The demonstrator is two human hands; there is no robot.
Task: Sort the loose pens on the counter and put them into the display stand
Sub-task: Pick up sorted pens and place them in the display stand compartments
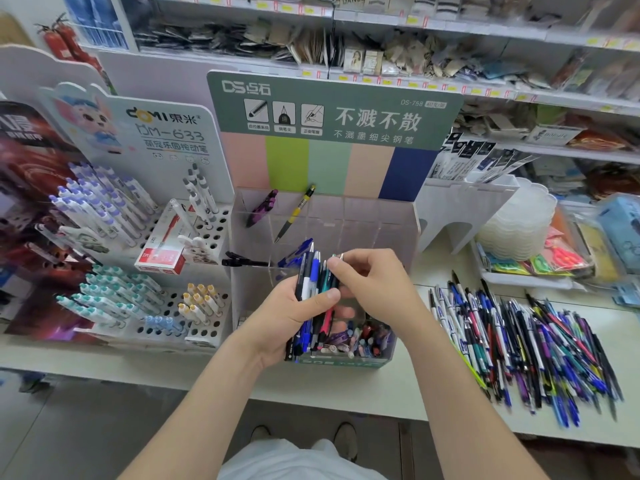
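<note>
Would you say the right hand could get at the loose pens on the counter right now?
Probably yes: the loose pens lie on open counter just beside the right hand, nothing between; its fingers must first release the bundled pen.

Clear glossy plastic display stand (398,230) (card backboard, matt); plastic pens (526,341) on smooth counter (346,386)

A shop corner with long white shelves (485,32).
The shelves are packed with packets and have little yellow price tags (306,73). A pale table (346,386) stands in front, above a grey floor (86,427). Two red fire extinguishers (59,41) stand far left.
</note>
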